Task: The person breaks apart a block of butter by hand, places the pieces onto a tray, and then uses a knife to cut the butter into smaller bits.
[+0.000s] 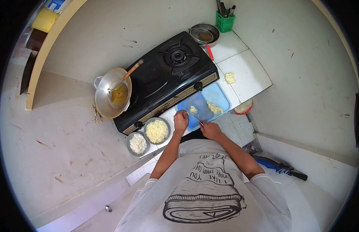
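Note:
My right hand (211,130) is closed around the handle of a knife (196,119), whose blade points up and left over a dark blue cutting board (204,113). My left hand (181,120) rests at the board's left edge, fingers curled together near the blade tip; what they hold, if anything, is too small to make out. A small heap of pale chopped food (193,110) lies just beyond the blade. More pale yellow pieces (215,108) sit to the right, on a light blue tray (222,94) that extends beside the board.
Left of my hands stand a bowl of shredded yellowish food (156,130) and a bowl of white shreds (138,144). Behind is a black gas stove (160,77) with a wok (104,92) and spatula. A pan (204,34), green basket (225,23) and pale heap (229,77) are at right.

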The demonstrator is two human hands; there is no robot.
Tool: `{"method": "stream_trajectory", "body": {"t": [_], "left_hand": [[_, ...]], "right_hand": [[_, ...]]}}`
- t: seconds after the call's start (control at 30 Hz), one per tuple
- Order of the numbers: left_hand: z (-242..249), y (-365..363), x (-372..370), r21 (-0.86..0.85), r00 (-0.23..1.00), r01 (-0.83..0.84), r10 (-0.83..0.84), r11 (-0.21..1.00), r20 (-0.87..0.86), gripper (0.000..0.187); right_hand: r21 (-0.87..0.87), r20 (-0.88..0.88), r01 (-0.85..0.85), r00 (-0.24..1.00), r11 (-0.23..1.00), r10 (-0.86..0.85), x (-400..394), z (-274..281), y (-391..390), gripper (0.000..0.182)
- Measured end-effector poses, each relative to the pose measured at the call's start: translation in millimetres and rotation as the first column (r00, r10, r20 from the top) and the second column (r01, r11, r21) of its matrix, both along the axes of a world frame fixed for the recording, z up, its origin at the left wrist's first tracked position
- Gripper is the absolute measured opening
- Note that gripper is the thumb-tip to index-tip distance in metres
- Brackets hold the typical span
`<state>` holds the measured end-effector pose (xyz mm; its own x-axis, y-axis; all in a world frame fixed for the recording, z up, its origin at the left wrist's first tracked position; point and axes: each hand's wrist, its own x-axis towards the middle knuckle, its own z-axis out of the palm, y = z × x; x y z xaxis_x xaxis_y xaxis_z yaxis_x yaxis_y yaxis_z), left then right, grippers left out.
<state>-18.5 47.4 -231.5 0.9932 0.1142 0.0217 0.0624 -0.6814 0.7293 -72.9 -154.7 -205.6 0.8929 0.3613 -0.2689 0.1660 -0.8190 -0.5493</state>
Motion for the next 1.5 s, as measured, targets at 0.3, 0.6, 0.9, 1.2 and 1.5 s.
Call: {"method": "stream_trajectory", "body": {"t": [0.3,0.6,0.9,1.2,1.5], "left_hand": [[0,-1,0,0.027,0.999,0.031,-0.033,0.999,0.041,0.008],[-3,0,-2,0.03,0.998,0.035,-0.037,0.999,0.054,0.008],[1,0,-4,0.032,0.996,0.052,-0.054,0.998,0.072,0.008],[7,-1,-7,0.007,0.995,0.06,-0.061,0.998,0.077,0.007],[4,9,-4,0.048,0.988,0.15,-0.152,0.988,0.042,0.008]], "right_hand": [[-0.002,-0.068,-0.026,0.997,1.0,0.026,0,9,2,0.033],[0.062,0.013,-0.009,1.0,0.998,0.008,8,-5,6,0.035],[0.055,-0.022,-0.018,1.0,0.998,0.019,13,4,-6,0.035],[0.046,-0.042,-0.053,0.998,0.998,0.055,11,-7,7,0.035],[0.017,-0.039,0.043,0.998,0.999,-0.042,-5,4,9,0.035]]}}
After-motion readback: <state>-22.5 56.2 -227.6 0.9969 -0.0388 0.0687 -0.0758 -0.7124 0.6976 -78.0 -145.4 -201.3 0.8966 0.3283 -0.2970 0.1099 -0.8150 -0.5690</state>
